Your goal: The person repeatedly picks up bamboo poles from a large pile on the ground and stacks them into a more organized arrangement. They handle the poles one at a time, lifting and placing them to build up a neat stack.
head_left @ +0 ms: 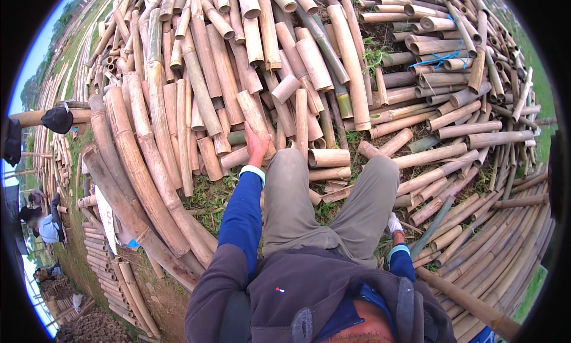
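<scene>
My bare left hand (257, 145) is closed around a short cut bamboo piece (252, 110), which leans up from beside my left knee toward the pile. A white glove covers my right hand (394, 224), low beside my right leg and partly hidden by it. Its fingers are too small and covered to tell whether it holds anything. The nearest thing to it is a stack of bamboo lengths (449, 236) on my right. In front of my knees lie more short bamboo pieces (329, 158) on grass.
A large heap of cut bamboo (315, 57) spreads ahead. Long bamboo poles (140, 158) lie along my left. Blue twine (440, 60) tangles over pieces at the far right. A dark cap (57, 120) hangs on a horizontal pole, and another person (49, 224) is farther left.
</scene>
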A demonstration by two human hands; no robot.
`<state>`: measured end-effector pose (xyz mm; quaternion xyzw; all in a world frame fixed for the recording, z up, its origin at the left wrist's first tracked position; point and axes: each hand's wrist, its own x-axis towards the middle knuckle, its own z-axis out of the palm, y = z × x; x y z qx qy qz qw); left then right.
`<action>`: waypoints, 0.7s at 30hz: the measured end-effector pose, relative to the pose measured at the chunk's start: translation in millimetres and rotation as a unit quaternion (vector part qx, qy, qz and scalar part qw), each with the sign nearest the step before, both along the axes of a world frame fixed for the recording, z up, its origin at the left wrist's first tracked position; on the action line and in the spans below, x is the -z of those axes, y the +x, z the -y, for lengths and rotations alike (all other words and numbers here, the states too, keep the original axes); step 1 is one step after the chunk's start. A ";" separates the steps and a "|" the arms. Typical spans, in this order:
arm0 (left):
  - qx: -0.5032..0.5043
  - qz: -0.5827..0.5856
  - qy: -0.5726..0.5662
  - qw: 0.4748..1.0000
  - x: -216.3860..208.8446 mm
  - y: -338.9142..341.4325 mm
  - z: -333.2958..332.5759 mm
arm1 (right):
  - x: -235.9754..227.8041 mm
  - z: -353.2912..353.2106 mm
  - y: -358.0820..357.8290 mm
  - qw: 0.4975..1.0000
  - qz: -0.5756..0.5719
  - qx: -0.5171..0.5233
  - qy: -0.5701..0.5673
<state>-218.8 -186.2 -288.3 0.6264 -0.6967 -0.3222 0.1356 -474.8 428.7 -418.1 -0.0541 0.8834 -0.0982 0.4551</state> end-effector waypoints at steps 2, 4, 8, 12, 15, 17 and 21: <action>-0.021 0.010 0.014 1.000 6.7 3.3 -8.7 | -35.7 16.3 -16.5 0.998 -0.050 0.001 -0.029; -0.043 0.011 -0.011 0.999 11.9 16.4 -21.1 | -56.4 43.6 -36.2 0.990 -0.132 -0.038 0.002; -0.054 0.026 -0.068 0.996 3.0 -4.4 -51.2 | -76.6 57.1 -83.9 0.945 -0.298 -0.118 -0.066; -0.105 0.044 -0.106 0.988 -22.2 10.9 -65.7 | -100.1 109.8 -115.6 0.872 -0.419 -0.183 -0.177; -0.144 0.039 -0.126 0.981 -29.8 41.0 -73.6 | -105.0 157.4 -139.2 0.794 -0.471 -0.284 -0.259; -0.107 -0.008 -0.133 0.985 -32.6 54.3 -78.6 | -98.4 180.5 -159.4 0.756 -0.479 -0.338 -0.293; -0.040 -0.033 -0.134 0.990 -41.6 64.0 -100.1 | -73.9 195.8 -192.4 0.847 -0.294 -0.416 -0.148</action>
